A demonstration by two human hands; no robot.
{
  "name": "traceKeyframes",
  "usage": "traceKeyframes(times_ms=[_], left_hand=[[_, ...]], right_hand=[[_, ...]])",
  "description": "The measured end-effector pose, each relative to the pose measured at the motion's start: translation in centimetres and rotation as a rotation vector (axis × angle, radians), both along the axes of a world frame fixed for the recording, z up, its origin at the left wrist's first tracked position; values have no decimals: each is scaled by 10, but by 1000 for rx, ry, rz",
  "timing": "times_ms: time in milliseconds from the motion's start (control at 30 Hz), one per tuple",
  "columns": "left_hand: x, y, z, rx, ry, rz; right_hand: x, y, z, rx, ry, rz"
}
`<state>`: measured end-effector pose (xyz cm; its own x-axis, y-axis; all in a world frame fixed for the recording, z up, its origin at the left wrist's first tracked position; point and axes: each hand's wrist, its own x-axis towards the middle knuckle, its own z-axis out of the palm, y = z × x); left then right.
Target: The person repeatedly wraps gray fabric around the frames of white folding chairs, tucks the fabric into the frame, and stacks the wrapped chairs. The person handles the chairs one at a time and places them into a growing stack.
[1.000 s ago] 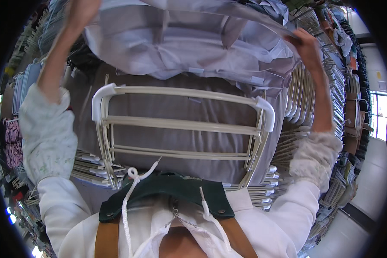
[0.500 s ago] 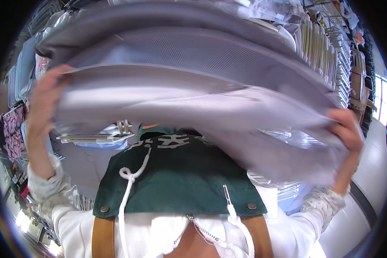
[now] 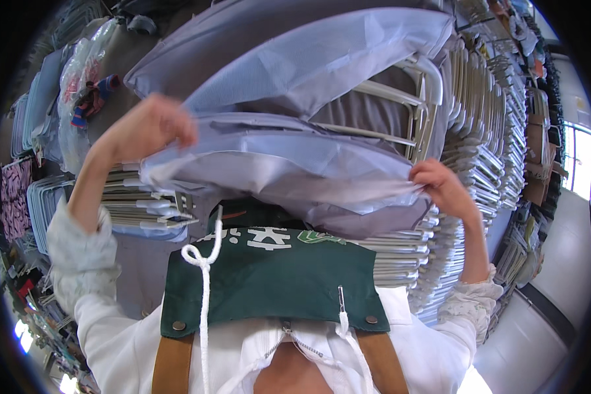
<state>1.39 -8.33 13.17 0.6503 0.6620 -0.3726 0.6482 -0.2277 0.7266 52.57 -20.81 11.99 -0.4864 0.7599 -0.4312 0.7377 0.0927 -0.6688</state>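
Note:
A large grey sheet of fabric (image 3: 276, 167) billows in folds in front of me, its near edge slack above my apron. My right hand (image 3: 443, 187) pinches its right edge. My left hand (image 3: 154, 128) is raised beside the fabric's left part, fingers bent and smeared by motion; whether it grips the cloth I cannot tell. Beyond the near folds, a pale tubular metal frame (image 3: 427, 85) with a rounded corner shows through a gap in the grey cloth. More grey fabric lies over and around that frame, hiding much of it.
Pale metal frames (image 3: 466, 98) stand stacked in long rows on the right. Another frame stack (image 3: 144, 203) sits at left, near my forearm. Farther left are clear plastic wrapping (image 3: 79, 85), light blue panels (image 3: 46, 92) and a pink patterned cloth (image 3: 16, 197).
The grey fabric has dropped from a wide stretched spread into looser folds, uncovering the metal frame. Both my hands have moved inward, closer together.

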Motion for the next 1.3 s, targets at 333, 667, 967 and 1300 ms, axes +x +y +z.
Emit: traceKeyframes(times_ms=[333, 667, 967, 1300], left_hand=[[44, 184, -82, 882, 226, 336], [130, 511, -75, 962, 406, 220], [179, 593, -128, 909, 556, 142], [444, 195, -90, 654, -710, -885]], right_hand=[[14, -38, 21, 95, -91, 7], [83, -100, -62, -384, -104, -69], [96, -132, -108, -419, -263, -17], [38, -43, 22, -482, -240, -500]])
